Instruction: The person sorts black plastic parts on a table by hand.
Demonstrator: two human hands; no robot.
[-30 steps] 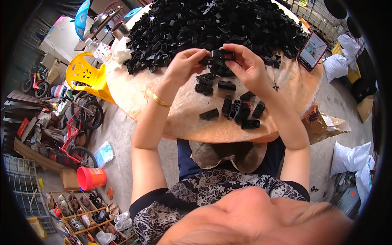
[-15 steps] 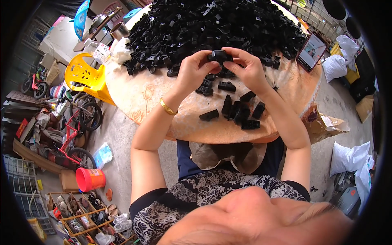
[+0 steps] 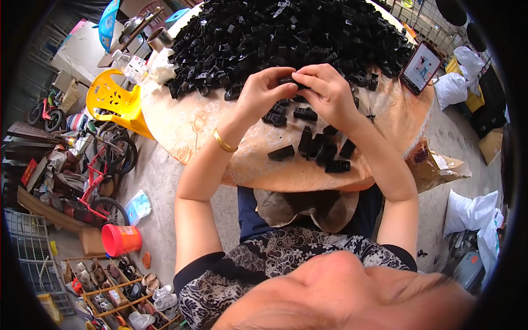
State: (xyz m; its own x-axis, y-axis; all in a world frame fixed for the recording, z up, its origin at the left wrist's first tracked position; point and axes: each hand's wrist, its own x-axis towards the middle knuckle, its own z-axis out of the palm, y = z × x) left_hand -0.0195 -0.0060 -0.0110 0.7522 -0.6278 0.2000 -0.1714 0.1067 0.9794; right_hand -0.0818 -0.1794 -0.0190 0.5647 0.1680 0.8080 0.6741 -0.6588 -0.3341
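Between my two hands, above the near edge of a big heap of black plastic parts (image 3: 291, 38), is one small black plastic part (image 3: 287, 80). My left hand (image 3: 266, 92) pinches it from the left with thumb and fingers. From the right, the fingers and thumb of my right hand (image 3: 325, 91) close on it too, covering most of it. Below my hands, several loose black parts lie on the cloth, among them a single block (image 3: 305, 114) and a small cluster (image 3: 319, 147). One more part (image 3: 281, 153) lies apart to the left.
An orange patterned cloth (image 3: 192, 124) covers the round table. At its right edge a phone (image 3: 421, 68) stands propped up, its screen lit. A yellow chair (image 3: 118, 99) is at the left; a torn cardboard box (image 3: 437, 169) is at the right. A red bucket (image 3: 121, 240) stands on the floor.
My right fingers have shifted over the top of the black part, hiding more of it. The part looks turned and flatter between my hands. My arms are nearly where they were.
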